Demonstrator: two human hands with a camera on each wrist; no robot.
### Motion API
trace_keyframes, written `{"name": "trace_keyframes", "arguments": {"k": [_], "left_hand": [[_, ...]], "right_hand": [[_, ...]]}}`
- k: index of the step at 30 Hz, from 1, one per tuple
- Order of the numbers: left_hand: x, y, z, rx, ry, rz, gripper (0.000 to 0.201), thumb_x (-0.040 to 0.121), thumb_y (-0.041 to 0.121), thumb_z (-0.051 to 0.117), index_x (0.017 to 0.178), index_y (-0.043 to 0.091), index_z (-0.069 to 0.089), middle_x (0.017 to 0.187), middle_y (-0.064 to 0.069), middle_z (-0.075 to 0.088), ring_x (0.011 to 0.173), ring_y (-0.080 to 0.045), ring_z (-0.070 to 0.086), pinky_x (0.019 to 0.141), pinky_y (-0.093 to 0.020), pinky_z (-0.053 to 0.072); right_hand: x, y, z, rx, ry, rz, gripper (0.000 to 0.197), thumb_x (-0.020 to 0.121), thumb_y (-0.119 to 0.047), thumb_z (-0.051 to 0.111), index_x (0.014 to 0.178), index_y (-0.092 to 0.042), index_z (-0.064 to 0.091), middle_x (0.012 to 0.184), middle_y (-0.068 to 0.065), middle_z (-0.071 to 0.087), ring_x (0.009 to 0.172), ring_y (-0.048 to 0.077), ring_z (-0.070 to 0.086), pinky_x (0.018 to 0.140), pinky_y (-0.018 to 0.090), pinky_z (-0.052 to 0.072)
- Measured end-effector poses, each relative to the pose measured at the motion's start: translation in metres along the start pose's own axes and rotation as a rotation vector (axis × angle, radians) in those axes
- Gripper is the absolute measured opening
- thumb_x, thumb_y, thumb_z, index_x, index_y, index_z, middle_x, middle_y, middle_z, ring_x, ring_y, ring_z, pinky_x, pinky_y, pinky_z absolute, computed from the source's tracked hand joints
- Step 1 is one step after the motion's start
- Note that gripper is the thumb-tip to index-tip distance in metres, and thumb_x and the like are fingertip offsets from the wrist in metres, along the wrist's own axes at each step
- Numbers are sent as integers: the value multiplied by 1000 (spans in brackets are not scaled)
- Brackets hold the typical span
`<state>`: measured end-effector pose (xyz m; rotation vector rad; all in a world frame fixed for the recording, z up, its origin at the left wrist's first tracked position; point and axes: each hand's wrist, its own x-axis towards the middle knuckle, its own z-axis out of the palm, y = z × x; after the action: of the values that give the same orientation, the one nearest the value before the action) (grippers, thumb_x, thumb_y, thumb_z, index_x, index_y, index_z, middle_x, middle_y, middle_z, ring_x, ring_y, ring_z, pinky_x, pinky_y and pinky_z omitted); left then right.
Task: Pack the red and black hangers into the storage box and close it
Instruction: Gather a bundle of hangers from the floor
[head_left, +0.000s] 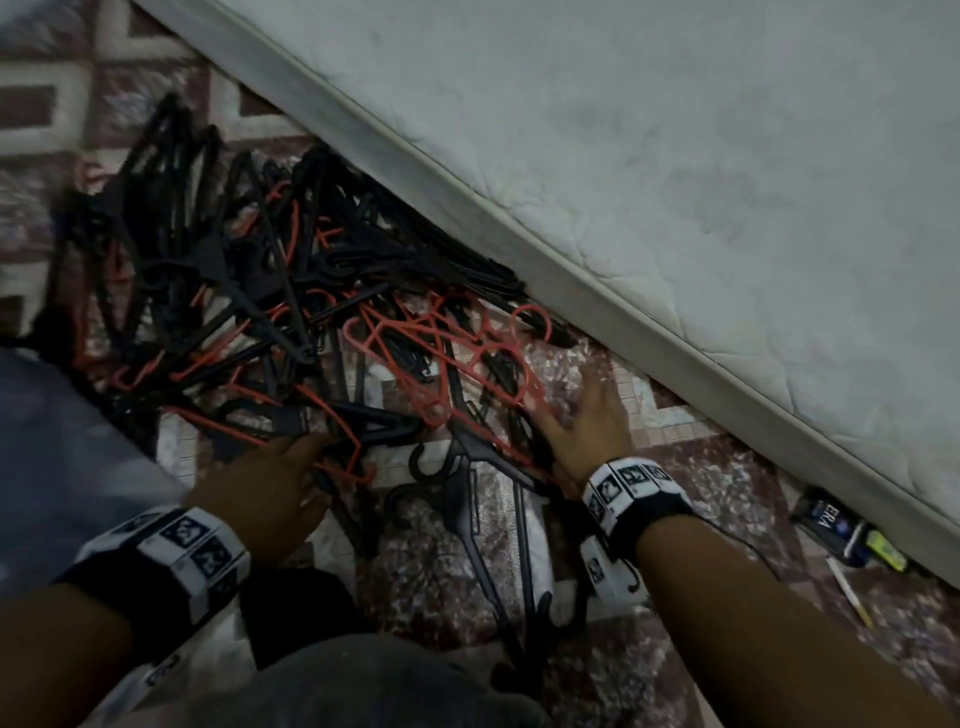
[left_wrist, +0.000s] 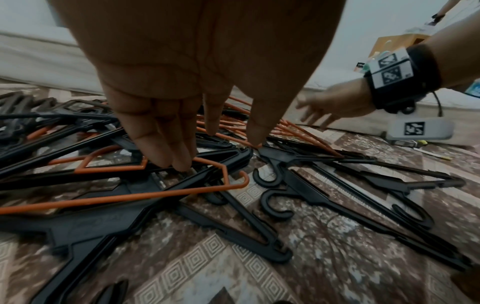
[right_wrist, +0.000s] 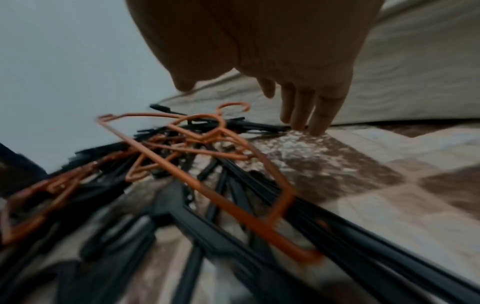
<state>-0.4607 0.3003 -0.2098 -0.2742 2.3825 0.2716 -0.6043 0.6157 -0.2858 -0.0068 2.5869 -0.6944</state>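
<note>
— How far along is the packing?

— Barely begun, by the look of it: the red and black hangers (head_left: 291, 312) lie tangled on the patterned carpet (head_left: 701, 467) beside a mattress (head_left: 675, 182); no storage box is in view.

— And the hands?

— The left hand (head_left: 270, 488) reaches in, fingertips (left_wrist: 179, 162) touching a red hanger (left_wrist: 155, 185); the right hand (head_left: 582, 421) hovers with fingers spread — neither grips anything.

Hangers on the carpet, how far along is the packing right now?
Done: nothing visibly packed; the hangers lie in a tangled pile on the carpet, and no storage box is in view. In hand: left hand touches a red hanger; right hand reaches in, open. Left: gathering, boxing, closing.
</note>
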Motion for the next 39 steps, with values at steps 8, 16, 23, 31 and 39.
{"name": "trace_keyframes", "arguments": {"k": [8, 16, 23, 31, 39], "left_hand": [[0, -9, 15, 9, -21, -60, 74, 94, 51, 48, 155, 31, 11, 153, -3, 34, 133, -25, 46, 104, -33, 42], [-4, -11, 24, -5, -28, -64, 63, 93, 48, 52, 148, 26, 30, 148, 0, 42, 129, -21, 48, 103, -32, 42], [2, -16, 20, -15, -14, -50, 65, 91, 50, 51, 148, 30, 28, 143, -4, 46, 125, -25, 51, 102, -36, 44], [10, -22, 17, -116, -4, -81, 61, 91, 51, 48, 146, 31, 29, 137, -5, 50, 114, -28, 58, 94, -37, 49], [11, -25, 7, -146, -7, -152, 59, 90, 51, 49, 143, 27, 35, 134, -7, 52, 113, -29, 57, 92, -39, 51]], "right_hand": [[-46, 58, 20, -409, -149, -10, 71, 73, -63, 55, 134, -30, 37, 131, 1, 44, 116, 26, 48, 90, 37, 44], [-24, 46, 29, -418, -198, 80, 79, 68, -50, 79, 129, -25, 35, 127, 10, 46, 116, 32, 47, 94, 45, 49], [-8, 35, 25, -173, -192, 154, 69, 57, -47, 86, 105, -22, 45, 102, 2, 61, 88, 26, 63, 78, 37, 56], [-30, 43, -1, -70, -110, 107, 65, 57, -62, 82, 95, -28, 42, 82, -7, 57, 72, 23, 60, 66, 32, 47], [-58, 69, -54, -111, -93, 139, 75, 37, -74, 67, 95, -36, 39, 81, -8, 56, 67, 17, 54, 61, 33, 43]]}}
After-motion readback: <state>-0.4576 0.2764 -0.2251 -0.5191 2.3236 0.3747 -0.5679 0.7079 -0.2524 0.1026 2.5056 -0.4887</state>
